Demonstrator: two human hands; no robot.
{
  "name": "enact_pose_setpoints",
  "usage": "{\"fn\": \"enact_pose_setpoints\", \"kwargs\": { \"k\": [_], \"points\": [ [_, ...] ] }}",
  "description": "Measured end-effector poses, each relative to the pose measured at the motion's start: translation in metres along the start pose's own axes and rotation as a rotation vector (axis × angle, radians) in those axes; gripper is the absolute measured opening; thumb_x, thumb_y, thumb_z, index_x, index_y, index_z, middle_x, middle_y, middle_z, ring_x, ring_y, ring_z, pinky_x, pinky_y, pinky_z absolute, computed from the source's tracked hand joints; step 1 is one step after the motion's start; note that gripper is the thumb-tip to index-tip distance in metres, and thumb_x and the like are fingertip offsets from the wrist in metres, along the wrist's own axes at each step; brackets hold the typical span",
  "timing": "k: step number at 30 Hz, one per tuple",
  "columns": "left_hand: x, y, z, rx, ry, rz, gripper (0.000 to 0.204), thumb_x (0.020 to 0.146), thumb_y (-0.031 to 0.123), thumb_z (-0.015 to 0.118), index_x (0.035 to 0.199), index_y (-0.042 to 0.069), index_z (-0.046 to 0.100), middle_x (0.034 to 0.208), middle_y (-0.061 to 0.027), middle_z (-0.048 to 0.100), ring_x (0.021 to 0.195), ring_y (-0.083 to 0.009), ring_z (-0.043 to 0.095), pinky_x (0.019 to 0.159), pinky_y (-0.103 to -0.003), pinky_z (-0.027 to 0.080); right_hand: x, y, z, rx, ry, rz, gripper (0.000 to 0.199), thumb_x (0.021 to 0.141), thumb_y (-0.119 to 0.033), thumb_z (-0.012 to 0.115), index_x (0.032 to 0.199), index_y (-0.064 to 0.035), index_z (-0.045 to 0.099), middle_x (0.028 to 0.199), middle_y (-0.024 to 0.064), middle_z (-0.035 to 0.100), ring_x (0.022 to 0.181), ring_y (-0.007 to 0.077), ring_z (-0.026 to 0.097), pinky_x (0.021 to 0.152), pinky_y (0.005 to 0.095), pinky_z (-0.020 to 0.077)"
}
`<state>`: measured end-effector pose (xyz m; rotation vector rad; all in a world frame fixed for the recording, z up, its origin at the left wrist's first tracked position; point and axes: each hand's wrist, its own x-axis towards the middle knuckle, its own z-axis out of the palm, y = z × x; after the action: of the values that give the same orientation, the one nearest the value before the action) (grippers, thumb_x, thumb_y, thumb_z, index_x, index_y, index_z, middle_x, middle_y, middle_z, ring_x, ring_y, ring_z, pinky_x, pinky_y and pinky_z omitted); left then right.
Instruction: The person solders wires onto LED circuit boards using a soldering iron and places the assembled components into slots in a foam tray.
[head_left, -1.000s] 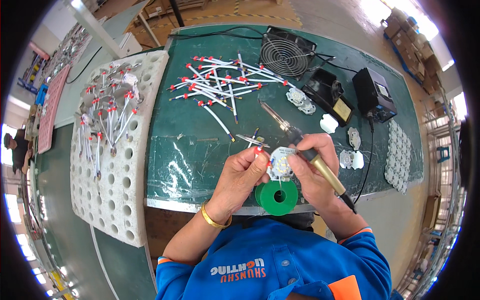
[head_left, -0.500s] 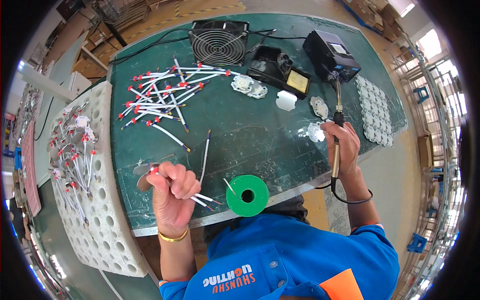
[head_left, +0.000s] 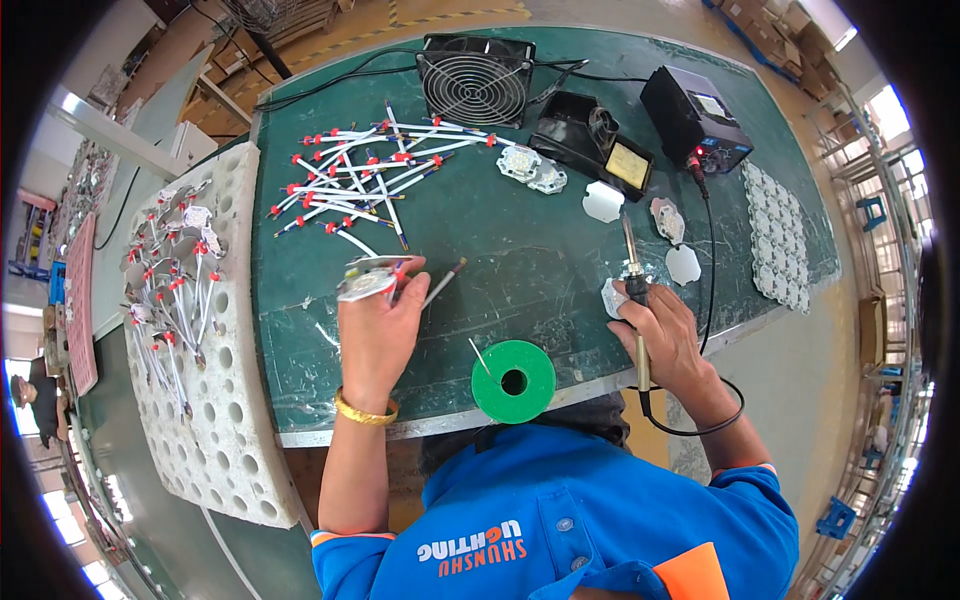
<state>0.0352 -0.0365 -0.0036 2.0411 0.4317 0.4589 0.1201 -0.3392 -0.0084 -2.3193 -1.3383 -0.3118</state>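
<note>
My left hand [head_left: 380, 325] is closed over the left part of the table, partly blurred. It grips wired LED boards [head_left: 372, 280], thin pale discs with red connectors. A blurred white wire [head_left: 445, 283] juts out by its thumb; whether the fingers pinch it I cannot tell. My right hand [head_left: 662, 325] is wrapped round a soldering iron [head_left: 634, 270], whose tip points away from me. Its fingertips are at a small white LED board [head_left: 612, 297] on the table. Between the hands, near the front edge, a green solder spool [head_left: 535, 375] lies flat with a solder end sticking up.
White wires with red connectors [head_left: 370, 185] lie piled at far left. Behind are a fan [head_left: 475, 88], an iron stand with sponge [head_left: 628, 165] and a soldering station [head_left: 697, 120]. A board panel [head_left: 775, 240] lies right; a perforated foam block [head_left: 215, 400] holds wired boards at left.
My left hand has moved away from the table's front edge, towards the wire pile. My right hand has brought the soldering iron leftwards, down to a small board. The whole view has shifted slightly.
</note>
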Motion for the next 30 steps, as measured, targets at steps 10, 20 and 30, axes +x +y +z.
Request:
{"fn": "enact_pose_setpoints", "kwargs": {
  "k": [10,20,30],
  "points": [
    [0.002,0.013,0.012,0.371,-0.172,0.063,0.034,0.066,0.023,0.075,0.095,0.008,0.066,0.083,-0.0121,0.065,0.075,-0.0297,0.062,0.065,-0.038,0.048,0.009,0.007,-0.014,-0.01,-0.157,0.031,0.035,0.071,-0.012,0.069,0.099,-0.0078,0.048,0.088,0.0158,0.055,0.089,0.0357,0.053,0.075,0.0424,0.0419],
    [-0.007,0.009,0.005,0.451,-0.251,0.011,0.023,0.067,0.018,0.073,0.083,0.004,0.065,0.075,-0.0141,0.062,0.068,-0.0307,0.06,0.061,-0.039,0.047,0.018,-0.001,-0.021,0.045,-0.122,0.171,0.041,0.063,-0.011,0.075,0.096,-0.0072,0.05,0.082,0.0118,0.043,0.078,0.0324,0.049,0.067,0.0408,0.039],
    [-0.012,0.026,-0.017,-0.668,-0.187,-0.09,0.017,0.088,0.015,0.061,0.093,0.001,0.054,0.101,-0.0114,0.061,0.069,-0.0098,0.055,0.065,-0.024,0.047,0.017,-0.001,-0.006,0.135,-0.012,0.076,0.033,0.068,0.003,0.069,0.093,-0.0062,0.05,0.076,0.0112,0.038,0.059,0.0276,0.047,0.048,0.0361,0.0377]
  ]
}}
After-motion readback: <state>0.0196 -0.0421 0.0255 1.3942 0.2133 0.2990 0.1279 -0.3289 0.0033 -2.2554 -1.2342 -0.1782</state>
